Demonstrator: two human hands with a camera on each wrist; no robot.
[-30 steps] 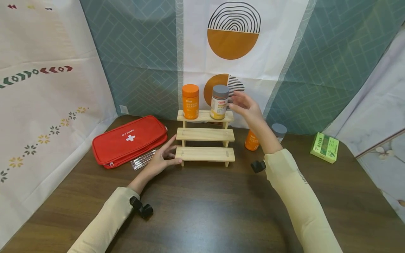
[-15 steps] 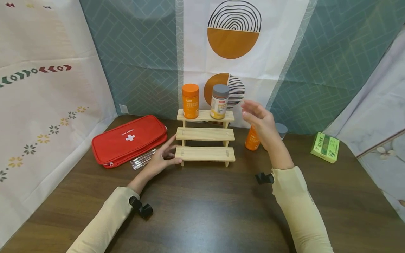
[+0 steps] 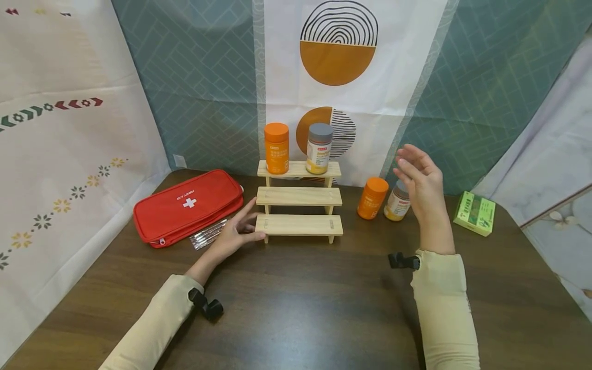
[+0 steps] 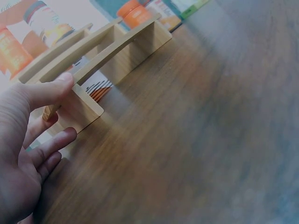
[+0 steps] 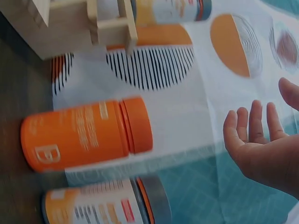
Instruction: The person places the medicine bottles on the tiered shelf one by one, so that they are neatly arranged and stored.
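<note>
A three-step wooden display stand (image 3: pixel 299 224) stands on the table. My left hand (image 3: pixel 233 234) holds the left end of its lowest step; in the left wrist view the thumb (image 4: pixel 60 88) lies on the plank and a finger is at its underside. On the top step stand an orange bottle (image 3: pixel 276 149) and a grey-capped bottle (image 3: pixel 319 149). My right hand (image 3: pixel 423 185) is in the air with loosely bent fingers and nothing in it. Just left of it, a second orange bottle (image 3: pixel 372 198) and a second grey-capped bottle (image 3: pixel 397 201) stand on the table, the latter partly hidden.
A red first-aid pouch (image 3: pixel 189 205) lies to the left, with thin wrapped swabs (image 3: pixel 208 235) along its front edge. Far right is a green box (image 3: pixel 475 213). Fabric backdrops (image 3: pixel 208 103) rise behind the brown table (image 3: pixel 296 308).
My right hand has moved right and slightly down, away from the grey-capped bottle on the top step, uncovering the two bottles on the table. The left hand stays on the stand.
</note>
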